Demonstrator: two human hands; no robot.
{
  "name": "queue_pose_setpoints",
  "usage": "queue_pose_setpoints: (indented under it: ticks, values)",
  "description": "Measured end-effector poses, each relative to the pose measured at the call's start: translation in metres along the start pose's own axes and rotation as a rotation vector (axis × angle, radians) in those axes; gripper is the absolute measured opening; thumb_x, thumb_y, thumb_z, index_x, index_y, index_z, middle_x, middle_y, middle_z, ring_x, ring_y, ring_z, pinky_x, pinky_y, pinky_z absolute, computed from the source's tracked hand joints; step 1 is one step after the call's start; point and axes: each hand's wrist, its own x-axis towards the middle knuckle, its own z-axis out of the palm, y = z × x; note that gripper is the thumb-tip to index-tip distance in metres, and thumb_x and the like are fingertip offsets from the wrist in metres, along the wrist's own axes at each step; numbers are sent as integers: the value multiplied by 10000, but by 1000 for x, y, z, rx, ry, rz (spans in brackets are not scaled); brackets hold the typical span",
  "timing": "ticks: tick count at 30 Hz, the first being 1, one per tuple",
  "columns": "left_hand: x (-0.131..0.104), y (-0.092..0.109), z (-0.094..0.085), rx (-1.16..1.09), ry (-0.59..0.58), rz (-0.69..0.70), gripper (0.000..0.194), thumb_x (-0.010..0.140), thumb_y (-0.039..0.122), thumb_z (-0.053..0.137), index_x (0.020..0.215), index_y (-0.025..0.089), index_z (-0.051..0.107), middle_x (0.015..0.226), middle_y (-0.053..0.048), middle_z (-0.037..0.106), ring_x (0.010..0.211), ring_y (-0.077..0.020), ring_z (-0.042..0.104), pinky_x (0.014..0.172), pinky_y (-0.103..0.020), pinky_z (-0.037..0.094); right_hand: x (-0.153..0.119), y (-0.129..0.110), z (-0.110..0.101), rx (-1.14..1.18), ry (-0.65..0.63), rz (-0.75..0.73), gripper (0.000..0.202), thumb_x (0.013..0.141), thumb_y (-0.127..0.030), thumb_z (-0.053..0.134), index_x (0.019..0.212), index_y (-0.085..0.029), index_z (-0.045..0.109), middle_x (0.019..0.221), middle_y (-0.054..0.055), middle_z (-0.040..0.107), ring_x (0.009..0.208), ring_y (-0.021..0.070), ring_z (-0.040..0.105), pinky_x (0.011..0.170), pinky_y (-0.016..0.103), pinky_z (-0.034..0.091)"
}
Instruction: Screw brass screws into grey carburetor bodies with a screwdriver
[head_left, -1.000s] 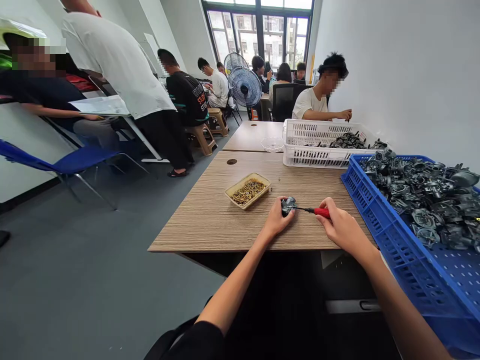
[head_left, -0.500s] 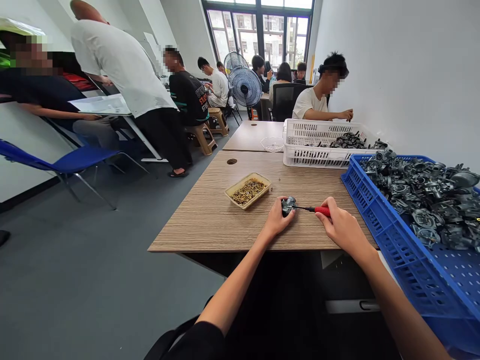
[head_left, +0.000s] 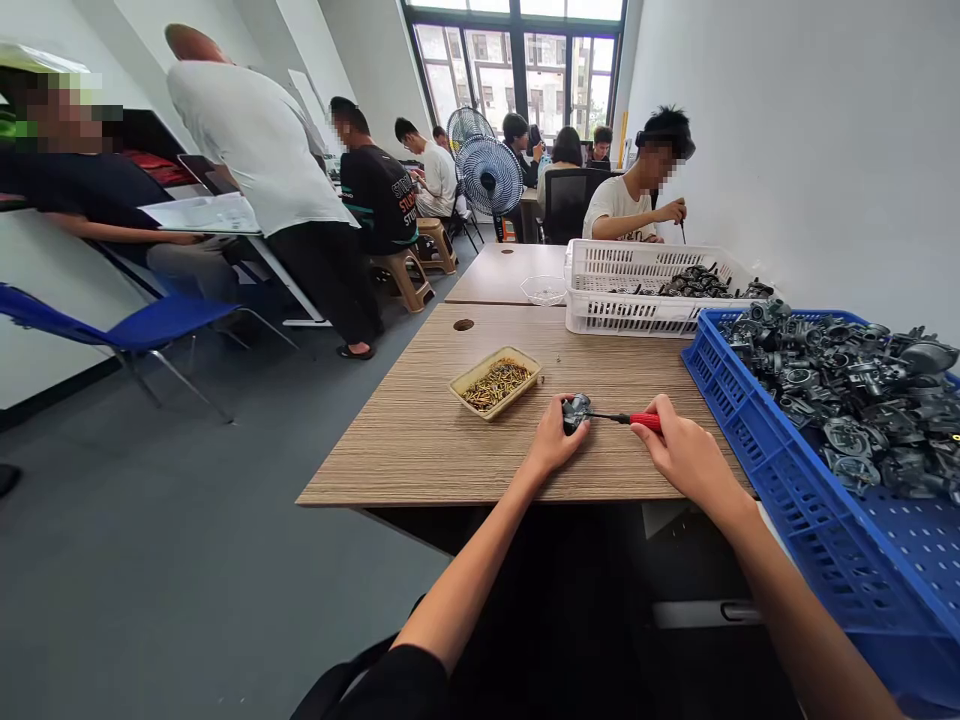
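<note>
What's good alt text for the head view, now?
Left hand holds a dark metal part on a wood-grain table while the right hand points a red-handled screwdriver at it. A tray of brass-coloured pieces sits beyond, to the left; a blue crate heaped with metal parts stands at right.

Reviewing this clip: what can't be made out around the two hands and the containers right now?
Head view, screwdriver tip: too small to tell whether it sits in a screw.
Head view, metal part: its near left side is covered by the left hand.
Head view, handle end: hidden inside the right hand.
Head view, blue crate: far right cut off by the picture edge.
Head view, small loose piece: too small to identify.
</note>
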Motion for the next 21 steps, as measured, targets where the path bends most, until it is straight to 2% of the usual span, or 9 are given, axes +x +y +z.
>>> queue_pose_setpoints:
  ticks: [6, 12, 18, 21]
  values:
    - [0, 0, 0, 7, 10, 10, 427, 871, 324, 634, 1253, 219, 476, 1190, -88, 654, 1098, -239, 635, 986, -395, 494, 0, 7, 0, 133, -27, -112, 151, 1013, -334, 447, 1143, -259, 424, 1063, 71, 729, 943, 256, 706, 686, 285, 405]
    - [0, 0, -1, -4, 9, 1, 434, 866, 329, 635, 1256, 222, 478, 1181, -83, 660, 1077, -237, 642, 971, -392, 499, -1, -3, -2, -4, -27, 16, 177, 1038, -413, 421, 1083, -244, 446, 890, 65, 719, 807, 278, 701, 616, 285, 333]
    - [-1, 1, -2, -4, -5, 7, 422, 881, 322, 630, 1262, 224, 479, 1195, -80, 654, 1106, -238, 634, 996, -395, 488, -2, 2, -2, 135, -40, -98, 179, 1012, -340, 446, 1168, -254, 427, 1061, 82, 728, 943, 277, 704, 693, 302, 408]
    - [0, 2, -2, -4, -4, 2, 424, 878, 312, 637, 1262, 227, 479, 1195, -77, 656, 1112, -236, 636, 999, -392, 489, -1, 1, 0, 86, -25, -63, 154, 1016, -335, 439, 1144, -249, 447, 1015, 80, 734, 895, 273, 706, 664, 296, 391]
